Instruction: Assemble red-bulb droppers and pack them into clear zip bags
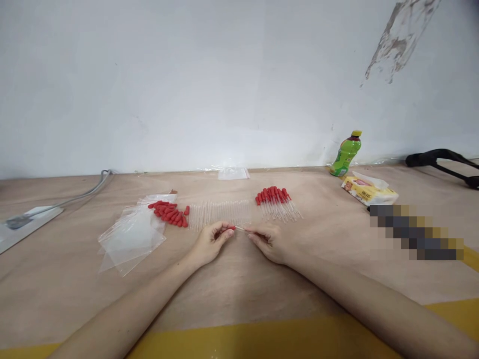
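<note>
Forearms (pixel 359 289) nearest, hands meeting over one bulb and tube

Landmark: tube row (pixel 220 213). Left hand (pixel 210 243), just in front of row: thumb and fingers pinched on red bulb (pixel 232 228). Right hand (pixel 271 242), front right of row: narrow pinch on clear tube (pixel 240 229), its end at the bulb; can't tell how far it's seated. Loose red bulbs (pixel 170 214) just left of row, plastic bags (pixel 130 234) farther left. Red-capped tubes (pixel 276 200) right of row. Green bottle (pixel 346 157) well right.
</note>
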{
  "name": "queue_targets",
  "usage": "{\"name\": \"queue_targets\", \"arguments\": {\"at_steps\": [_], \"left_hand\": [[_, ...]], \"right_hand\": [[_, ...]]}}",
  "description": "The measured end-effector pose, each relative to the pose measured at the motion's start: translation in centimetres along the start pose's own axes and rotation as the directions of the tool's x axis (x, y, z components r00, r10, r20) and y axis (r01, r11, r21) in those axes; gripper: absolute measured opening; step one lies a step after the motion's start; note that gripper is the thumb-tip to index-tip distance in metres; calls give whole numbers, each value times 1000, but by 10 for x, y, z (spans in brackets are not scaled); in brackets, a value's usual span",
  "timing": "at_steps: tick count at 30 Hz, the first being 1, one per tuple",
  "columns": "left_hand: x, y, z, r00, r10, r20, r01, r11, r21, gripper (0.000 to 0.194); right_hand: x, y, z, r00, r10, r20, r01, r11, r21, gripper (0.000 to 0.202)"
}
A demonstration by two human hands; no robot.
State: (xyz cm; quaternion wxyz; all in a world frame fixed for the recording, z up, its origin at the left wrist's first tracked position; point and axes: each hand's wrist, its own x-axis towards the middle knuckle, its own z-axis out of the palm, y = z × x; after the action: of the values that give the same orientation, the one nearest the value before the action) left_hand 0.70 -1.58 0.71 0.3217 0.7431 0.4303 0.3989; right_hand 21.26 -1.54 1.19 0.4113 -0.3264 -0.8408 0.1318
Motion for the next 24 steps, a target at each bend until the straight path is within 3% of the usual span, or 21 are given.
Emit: {"name": "queue_targets", "arguments": {"at_steps": [7, 14, 17, 21, 24], "left_hand": [[-4, 4, -2, 999, 20, 50, -21, 1000, 15, 24], [-10, 13, -2, 988, 4, 153, -24, 991, 130, 22], [-11, 15, 0, 993, 7, 118, -31, 979, 202, 21], [-13, 16, 2, 998, 44, 49, -54, 977, 207, 21], [-13, 14, 2, 997, 50, 61, -61, 978, 200, 21]], "right_hand": [[-1, 6, 1, 995, 35, 95, -46, 992, 116, 22], [-3, 18, -4, 979, -92, 180, 118, 983, -143, 23], [-5, 17, -4, 980, -135, 144, 161, 969, -189, 23], [-6, 13, -3, 996, -71, 59, 80, 981, -175, 14], [-6, 10, -3, 995, -76, 69, 87, 982, -165, 12]]}}
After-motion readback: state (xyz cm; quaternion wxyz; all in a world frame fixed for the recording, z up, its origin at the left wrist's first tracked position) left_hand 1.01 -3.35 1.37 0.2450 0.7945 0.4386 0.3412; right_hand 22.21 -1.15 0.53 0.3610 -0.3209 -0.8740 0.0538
